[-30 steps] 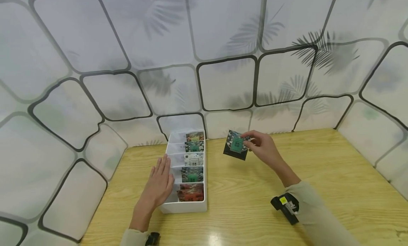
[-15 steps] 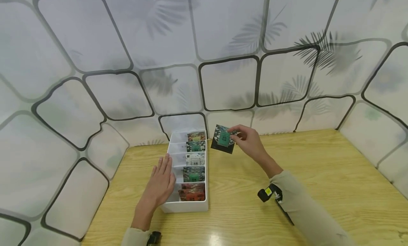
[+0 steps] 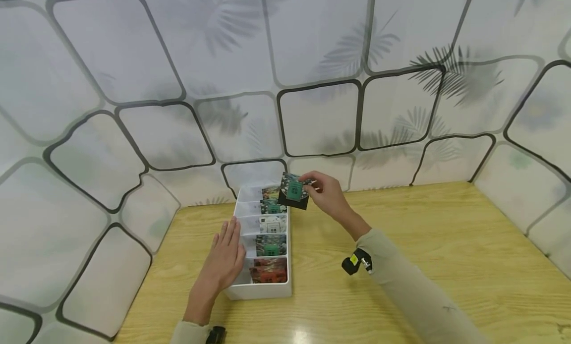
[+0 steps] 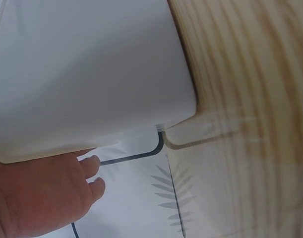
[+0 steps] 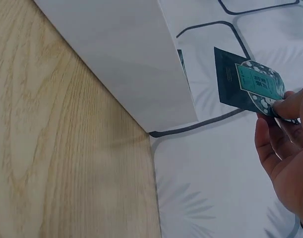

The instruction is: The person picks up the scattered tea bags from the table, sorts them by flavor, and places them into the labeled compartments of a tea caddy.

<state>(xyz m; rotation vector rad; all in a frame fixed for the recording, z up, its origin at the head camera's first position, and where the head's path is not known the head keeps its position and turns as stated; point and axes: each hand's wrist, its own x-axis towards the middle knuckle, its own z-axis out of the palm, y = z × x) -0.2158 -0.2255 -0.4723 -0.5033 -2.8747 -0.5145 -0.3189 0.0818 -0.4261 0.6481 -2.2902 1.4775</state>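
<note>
My right hand pinches a dark square sachet with a green label and a floral pattern, thumb on its printed face in the right wrist view. The sachet is held up at the far right corner of a white compartment box, overlapping the rear slots in the head view. My left hand lies with straight fingers along the box's left side. Inside the box stand several sachets: red ones in front, then a green-labelled one, a white one, another green-labelled one and a yellowish one.
The box stands on a light wooden table. Behind and to both sides rise cloth walls printed with dark rounded outlines and leaves. Wrist cameras are strapped at both cuffs.
My right hand has carried the green-labelled sachet leftward, from beside the box to its rear right edge. The left hand has stayed against the box's left side.
</note>
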